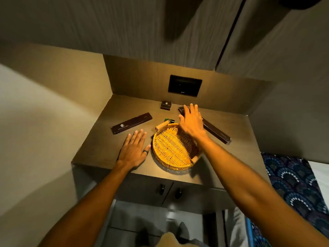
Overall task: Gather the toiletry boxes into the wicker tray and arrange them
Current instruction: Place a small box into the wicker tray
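An empty round wicker tray sits near the front of a brown shelf top. A long dark toiletry box lies to its left. A second long dark box lies to its right, partly under my right hand, which hovers flat with fingers spread over the tray's far rim. A small dark square box rests further back. My left hand lies flat and open on the shelf just left of the tray, holding nothing.
A small green object lies just behind the tray's handle. A black wall panel is set in the back wall. Cabinet doors with dark knobs sit below the shelf. A patterned blue cloth lies at the right.
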The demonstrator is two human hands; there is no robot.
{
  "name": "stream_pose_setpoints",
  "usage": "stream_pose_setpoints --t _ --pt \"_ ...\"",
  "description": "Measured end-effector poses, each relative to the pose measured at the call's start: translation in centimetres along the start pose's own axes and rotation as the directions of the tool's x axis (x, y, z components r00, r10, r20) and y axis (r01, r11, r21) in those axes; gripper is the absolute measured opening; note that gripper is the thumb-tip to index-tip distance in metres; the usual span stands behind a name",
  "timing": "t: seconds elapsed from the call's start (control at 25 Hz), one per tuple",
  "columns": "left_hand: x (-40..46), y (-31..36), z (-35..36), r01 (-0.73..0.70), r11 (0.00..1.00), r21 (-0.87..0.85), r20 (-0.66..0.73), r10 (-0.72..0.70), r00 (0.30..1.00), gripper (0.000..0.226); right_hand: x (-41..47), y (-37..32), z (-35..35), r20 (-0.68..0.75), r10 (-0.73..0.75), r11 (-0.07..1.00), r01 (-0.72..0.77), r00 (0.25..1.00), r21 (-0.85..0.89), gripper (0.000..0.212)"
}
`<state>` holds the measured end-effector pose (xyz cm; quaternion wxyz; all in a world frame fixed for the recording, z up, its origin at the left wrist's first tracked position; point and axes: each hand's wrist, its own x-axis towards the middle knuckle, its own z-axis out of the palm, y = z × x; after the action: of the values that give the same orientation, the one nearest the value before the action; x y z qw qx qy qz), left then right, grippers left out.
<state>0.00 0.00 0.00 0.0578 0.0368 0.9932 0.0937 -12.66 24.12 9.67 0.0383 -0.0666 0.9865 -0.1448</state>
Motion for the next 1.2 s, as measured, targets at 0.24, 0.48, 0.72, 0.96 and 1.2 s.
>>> stream_pose_setpoints --t 0.24,0.48,0.72,0.96,1.2 --pt "0.9 -0.6 1.2 -0.010 0.999 0.045 -0.024 0.011 1.000 0.071 5.6 -0.9 0.3 0.162 0.120 0.992 -0.112 0.979 -0.060 0.063" --pt "1.3 -1.0 1.2 -0.019 1.000 0.024 -0.017 0.019 1.000 0.072 6.6 -0.4 0.1 0.081 0.135 0.989 -0.139 0.987 0.043 0.063" --pt "2.3 -1.4 1.1 -0.057 0.998 0.041 -0.005 0.057 0.998 0.070 0.1 1.2 -2.0 0.138 -0.318 0.911 0.263 0.938 0.318 0.082" --pt "2.2 -1.3 0.7 -0.080 0.996 0.031 -0.009 0.080 0.997 0.069 -5.6 0.9 0.6 0.487 -0.495 0.861 0.482 0.720 0.163 0.092" --pt "1.8 -1.1 0.6 -0.069 0.997 0.023 -0.008 0.070 0.998 0.068 -6.2 0.2 1.7 0.533 -0.489 0.850 0.513 0.690 0.117 0.096"
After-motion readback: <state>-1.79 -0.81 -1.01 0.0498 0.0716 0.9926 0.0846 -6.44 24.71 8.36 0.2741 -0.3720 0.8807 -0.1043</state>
